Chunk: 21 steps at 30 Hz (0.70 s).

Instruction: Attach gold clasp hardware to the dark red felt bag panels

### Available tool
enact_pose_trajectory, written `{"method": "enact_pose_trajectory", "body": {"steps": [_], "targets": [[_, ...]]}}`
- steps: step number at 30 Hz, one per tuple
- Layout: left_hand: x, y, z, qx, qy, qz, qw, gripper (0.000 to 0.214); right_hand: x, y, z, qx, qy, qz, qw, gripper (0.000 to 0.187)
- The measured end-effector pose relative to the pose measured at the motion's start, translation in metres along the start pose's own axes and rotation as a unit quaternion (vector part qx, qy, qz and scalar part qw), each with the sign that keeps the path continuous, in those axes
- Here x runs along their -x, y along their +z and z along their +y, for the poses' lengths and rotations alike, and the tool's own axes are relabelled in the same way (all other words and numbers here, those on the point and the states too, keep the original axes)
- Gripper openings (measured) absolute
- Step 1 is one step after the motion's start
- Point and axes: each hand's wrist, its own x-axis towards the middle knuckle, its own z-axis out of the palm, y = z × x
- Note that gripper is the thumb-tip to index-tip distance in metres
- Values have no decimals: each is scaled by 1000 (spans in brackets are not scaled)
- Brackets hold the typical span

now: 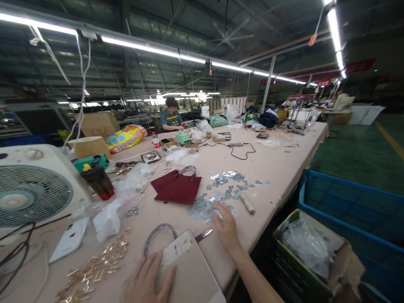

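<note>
While the left hand lies spread, unclenched, on a beige bag, right hand curled at metal pieces, grip unclear, near the table's right edge.

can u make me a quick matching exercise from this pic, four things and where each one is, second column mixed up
Things:
1. left hand
2. right hand
3. fan
4. blue crate

Places:
A. to the right of the table
B. at the silvery pieces
C. at the left edge of the picture
D. resting on the beige panel

Right pairs: 1-D, 2-B, 3-C, 4-A
</note>
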Motion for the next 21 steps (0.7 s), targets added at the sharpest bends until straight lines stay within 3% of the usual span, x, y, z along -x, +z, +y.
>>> {"method": "enact_pose_trajectory", "body": {"steps": [5,8,13,21], "targets": [[5,6,1,3,-26,-2,1000,51,-24,-9,20,33,-18,-20,999,24],[9,10,2,0,-39,2,999,52,-20,-8,20,37,-32,-50,998,23],[9,9,4,10,-45,-8,999,53,-9,-6,12,69,-76,-149,984,22],[8,10,10,10,-77,-11,997,53,-9,-6,10,104,-66,-171,978,20]]}}
